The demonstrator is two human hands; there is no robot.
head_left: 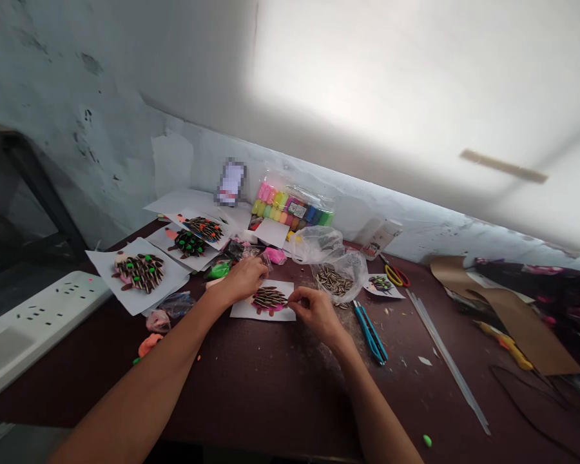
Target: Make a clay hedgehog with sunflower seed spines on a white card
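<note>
A white card [239, 310] lies on the dark table in front of me, bearing a hedgehog figure [269, 298] with a pink clay body and rows of striped sunflower seeds as spines. At the figure's right edge, my right hand [316, 311] pinches a sunflower seed, its thumb and forefinger together. My left hand [244, 278] is at the card's upper left with fingers curled together; whatever they hold, if anything, is hidden. Just beyond the right hand, a clear plastic bag [355, 267] lies open around a heap of sunflower seeds [333, 281].
Finished-looking seed hedgehogs [142, 272] on paper lie left; a small one [381, 283] lies right. Teal pliers [370, 332], scissors [396, 275], glue sticks [447, 361] and a yellow glue gun [507, 345] occupy the right. Coloured clay packs [292, 206], a phone [231, 182] and a power strip [43, 316] surround the work.
</note>
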